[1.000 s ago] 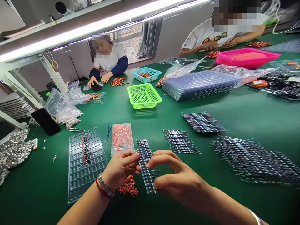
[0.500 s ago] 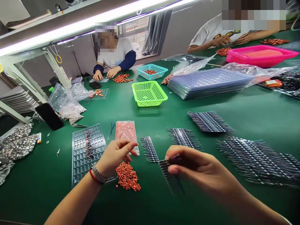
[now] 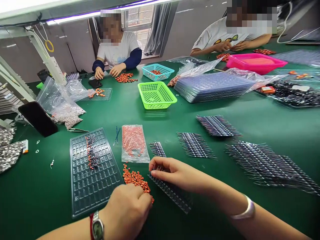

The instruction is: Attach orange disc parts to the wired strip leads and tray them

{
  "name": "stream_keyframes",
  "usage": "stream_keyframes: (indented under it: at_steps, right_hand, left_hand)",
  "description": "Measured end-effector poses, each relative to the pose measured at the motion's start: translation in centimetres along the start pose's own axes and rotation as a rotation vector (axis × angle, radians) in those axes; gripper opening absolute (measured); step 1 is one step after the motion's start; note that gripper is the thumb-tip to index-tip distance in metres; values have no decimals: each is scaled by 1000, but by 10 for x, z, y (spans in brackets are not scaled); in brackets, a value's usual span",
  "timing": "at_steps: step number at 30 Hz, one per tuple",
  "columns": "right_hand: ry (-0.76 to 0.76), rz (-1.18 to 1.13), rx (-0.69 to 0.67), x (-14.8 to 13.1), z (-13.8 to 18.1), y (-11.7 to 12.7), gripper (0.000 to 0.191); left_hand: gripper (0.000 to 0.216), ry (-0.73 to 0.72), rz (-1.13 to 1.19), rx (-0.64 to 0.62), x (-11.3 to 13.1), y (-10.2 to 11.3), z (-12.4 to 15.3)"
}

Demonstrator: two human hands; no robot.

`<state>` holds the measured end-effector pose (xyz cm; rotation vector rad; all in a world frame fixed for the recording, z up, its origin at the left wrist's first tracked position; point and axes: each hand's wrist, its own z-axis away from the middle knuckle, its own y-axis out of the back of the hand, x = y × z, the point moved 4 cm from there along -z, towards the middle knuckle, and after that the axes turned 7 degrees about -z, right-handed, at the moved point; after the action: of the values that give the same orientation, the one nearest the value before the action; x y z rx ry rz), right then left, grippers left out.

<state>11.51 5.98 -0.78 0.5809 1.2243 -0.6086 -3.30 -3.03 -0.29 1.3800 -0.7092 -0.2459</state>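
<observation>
My left hand (image 3: 128, 208) is curled over the near end of a pile of small orange beads (image 3: 136, 179); its fingertips are hidden behind the knuckles, so what they pinch does not show. Between the thumb and fingers of my right hand (image 3: 168, 171) is the upper end of a dark strip of small parts with pale marks (image 3: 175, 196), which slants down to the right just above the table. A clear blister tray (image 3: 80, 200) lies left of the beads, holding a column of orange parts with dark wires (image 3: 92, 153). Behind the pile rests a clear bag of orange beads (image 3: 133, 141).
Wired strips lie in a small row (image 3: 158, 149), a larger bundle (image 3: 195, 145) and a wide stack (image 3: 270, 163) to the right. Farther back stand a green basket (image 3: 157, 105), a blue basket (image 3: 150, 68) and stacked clear trays (image 3: 212, 86). A phone (image 3: 38, 118) leans at left. Two co-workers sit opposite.
My left hand has come down from above the bag to the bead pile. My right hand has moved left and lower with the strip. The view has shifted slightly.
</observation>
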Motion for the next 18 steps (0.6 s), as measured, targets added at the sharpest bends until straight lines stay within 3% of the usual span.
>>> stream_keyframes:
  at_steps: [4,8,18]
  right_hand:
    - [11,13,58,4,2,4,43]
    - [-9,20,78,11,7,8,41]
    - [-8,2,81,15,8,15,37]
  left_hand:
    - [20,73,-77,-22,-18,17,-26]
    - [11,111,-72,-97,-27,18,-45]
    - [7,137,-88,-176,-27,19,-54]
